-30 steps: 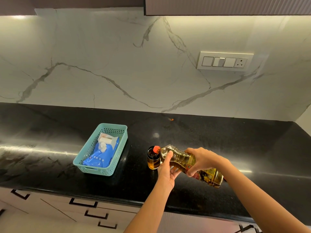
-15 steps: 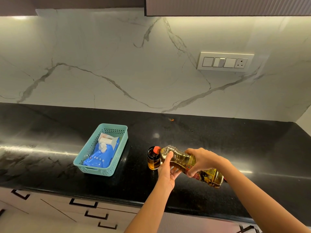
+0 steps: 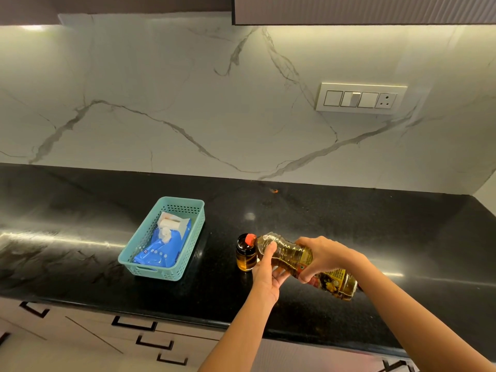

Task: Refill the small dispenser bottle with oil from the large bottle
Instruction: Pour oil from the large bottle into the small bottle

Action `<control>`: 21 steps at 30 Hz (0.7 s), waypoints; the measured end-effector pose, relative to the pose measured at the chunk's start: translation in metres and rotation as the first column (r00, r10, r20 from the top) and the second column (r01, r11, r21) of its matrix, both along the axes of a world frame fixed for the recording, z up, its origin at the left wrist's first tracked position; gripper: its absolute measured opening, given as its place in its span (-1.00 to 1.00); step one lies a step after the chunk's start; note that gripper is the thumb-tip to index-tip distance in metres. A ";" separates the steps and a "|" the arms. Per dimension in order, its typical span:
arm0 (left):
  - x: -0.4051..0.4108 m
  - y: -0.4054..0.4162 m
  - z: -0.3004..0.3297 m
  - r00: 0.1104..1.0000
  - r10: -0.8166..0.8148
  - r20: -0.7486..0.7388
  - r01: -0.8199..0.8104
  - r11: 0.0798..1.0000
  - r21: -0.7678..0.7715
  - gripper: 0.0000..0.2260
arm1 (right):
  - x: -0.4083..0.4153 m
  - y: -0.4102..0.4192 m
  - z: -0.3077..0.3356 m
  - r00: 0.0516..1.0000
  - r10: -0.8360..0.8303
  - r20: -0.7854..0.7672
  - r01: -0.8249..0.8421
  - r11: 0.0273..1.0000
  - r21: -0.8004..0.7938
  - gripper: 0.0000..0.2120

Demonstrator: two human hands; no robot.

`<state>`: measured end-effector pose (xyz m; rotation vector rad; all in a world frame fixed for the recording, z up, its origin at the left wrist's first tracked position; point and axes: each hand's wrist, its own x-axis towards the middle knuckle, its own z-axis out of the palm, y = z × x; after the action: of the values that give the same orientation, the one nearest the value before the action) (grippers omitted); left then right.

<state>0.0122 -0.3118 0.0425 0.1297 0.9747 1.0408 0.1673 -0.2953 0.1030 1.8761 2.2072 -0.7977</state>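
Almost nothing has shifted since the earlier frames: the large bottle (image 3: pixel 303 261) keeps its near-level tilt, its red-orange spout (image 3: pixel 250 239) at the mouth of the small dispenser bottle (image 3: pixel 245 253), which stands upright on the black table (image 3: pixel 349 224). Right hand (image 3: pixel 326 257) wraps the large bottle's middle above the label; left hand (image 3: pixel 268 275) props it under the shoulder, thumb on the ribbed neck.

Ribbed, thin plastic like this probably flexes when squeezed, and it looks partly full, so its weight likely sits toward the base; oil could make it slick. A mid-body grasp with support near the neck seems sound. The dispenser appears to be dark glass, light and easy to tip, and no hand steadies it.

A teal basket (image 3: pixel 139 260) with a blue wipes pack (image 3: pixel 161 247) sits well to the left.
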 end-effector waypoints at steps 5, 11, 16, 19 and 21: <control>0.000 0.001 0.000 1.000 0.006 -0.016 -0.007 1.000 -0.011 -0.47 | 0.000 0.000 -0.001 1.000 -0.006 -0.026 0.006 1.000 -0.004 -0.20; 0.000 0.003 0.001 0.997 0.019 -0.073 -0.019 1.000 0.002 -0.53 | 0.003 -0.001 -0.010 0.989 -0.034 -0.142 0.031 0.999 -0.022 -0.25; -0.001 0.007 -0.001 0.988 0.018 -0.152 -0.013 0.999 0.034 -0.47 | 0.006 -0.002 -0.019 0.971 -0.065 -0.229 0.059 0.998 -0.034 -0.23; 0.002 0.010 -0.002 0.971 0.008 -0.239 0.012 0.997 0.079 -0.46 | 0.009 -0.004 -0.025 0.953 -0.097 -0.286 0.088 0.995 -0.045 -0.22; 0.004 0.013 -0.001 0.949 0.014 -0.316 0.024 0.993 0.118 -0.52 | 0.010 -0.006 -0.028 0.938 -0.114 -0.328 0.110 0.994 -0.031 -0.24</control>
<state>0.0167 -0.2991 0.0415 0.4090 1.1997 1.0945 0.1773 -0.3009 0.0752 2.0020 2.2838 -1.2238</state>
